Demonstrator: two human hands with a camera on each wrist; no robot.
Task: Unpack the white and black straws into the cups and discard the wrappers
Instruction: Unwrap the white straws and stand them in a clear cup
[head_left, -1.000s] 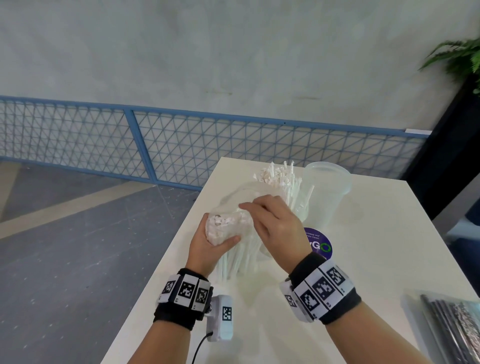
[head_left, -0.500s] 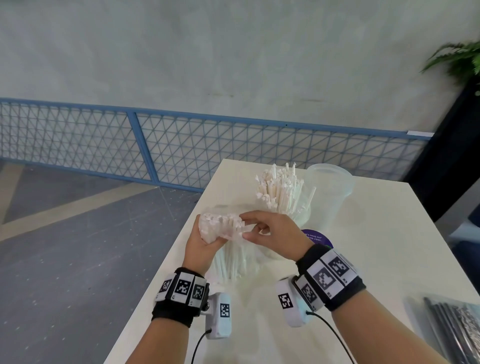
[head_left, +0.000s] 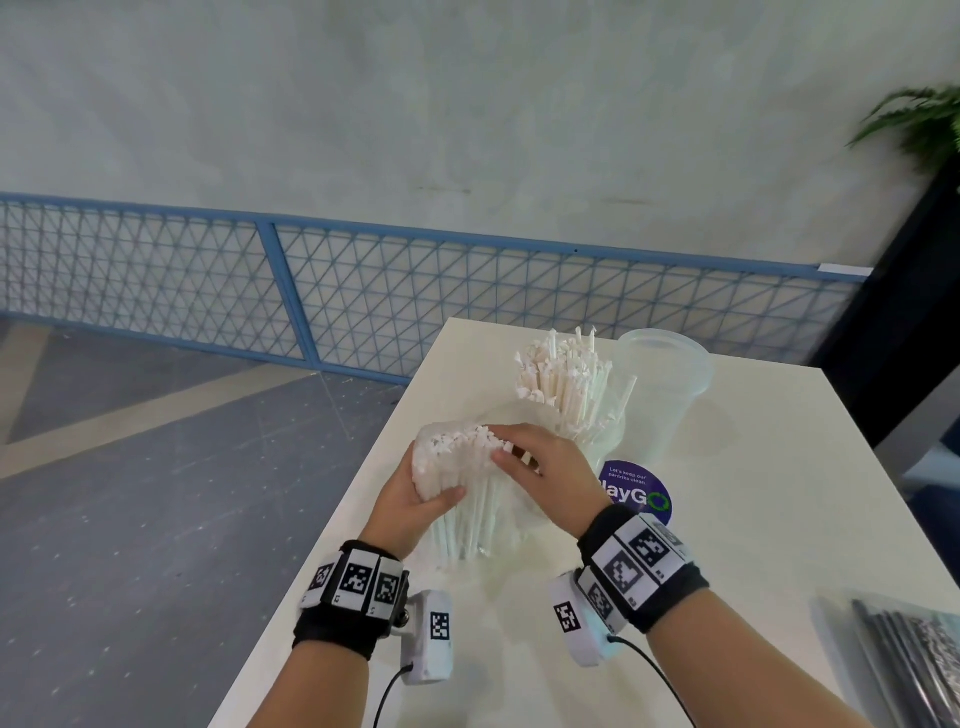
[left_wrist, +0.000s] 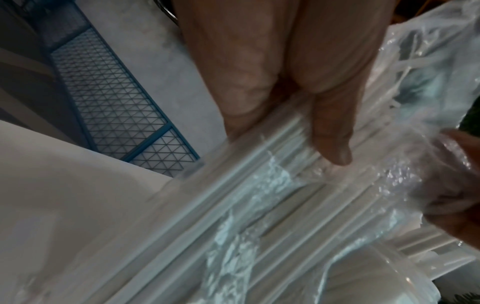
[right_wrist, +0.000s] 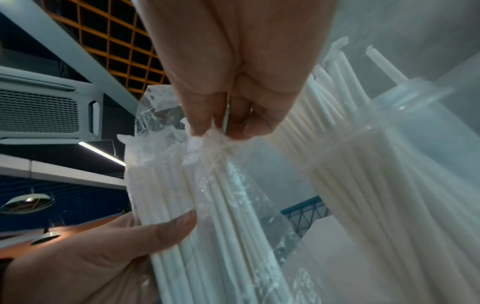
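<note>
One cup is already stuffed with white straws, so you're maybe halfway. Your left hand grips a second white bundle while your right hand pinches its plastic wrapper; the empty cup and black straws are untouched

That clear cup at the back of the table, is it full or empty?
Empty: the clear cup shows only see-through walls, while the cup beside it holds white straws.
</note>
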